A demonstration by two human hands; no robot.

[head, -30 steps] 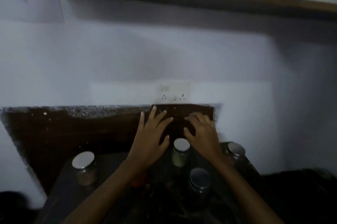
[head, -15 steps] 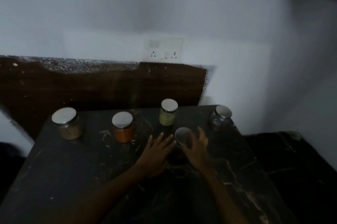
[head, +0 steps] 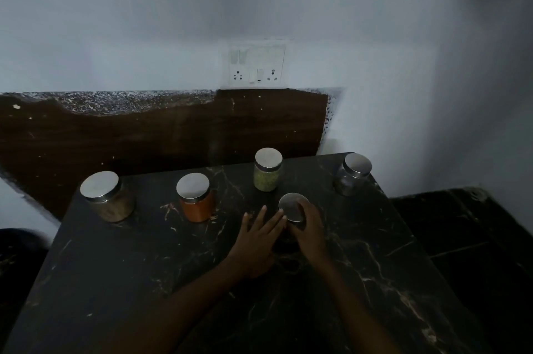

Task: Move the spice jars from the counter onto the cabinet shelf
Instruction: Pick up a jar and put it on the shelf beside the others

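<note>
Your right hand (head: 310, 226) is wrapped round the nearest jar (head: 292, 211), fingers curled over the side of its steel lid, so that grip is closed on the jar. Your left hand (head: 256, 241) lies beside it with the fingers stretched out and spread; the fingertips (head: 281, 213) reach the jar's left side but do not curl round it, so call that grip open — a steadying hand, by the look of it. The jar's body is dark and mostly hidden behind your hands, so its contents cannot be told.

Five jars stand on the dark marbled desk (head: 144, 281), and the one in your hands is nearest to you, which is probably why you are going for it first. Behind it stand the green jar (head: 267, 173) at the back edge, the orange jar (head: 196, 198) to its left, the brown jar (head: 108, 196) near the left corner and the clear dark jar (head: 352, 174) at the right corner — all upright, lids on, well apart from one another.

The cabinet shelf is out of view here, so judge the task as barely begun for these five. Lifting by the lid alone risks it slipping, so get the fingers lower on the glass.
</note>
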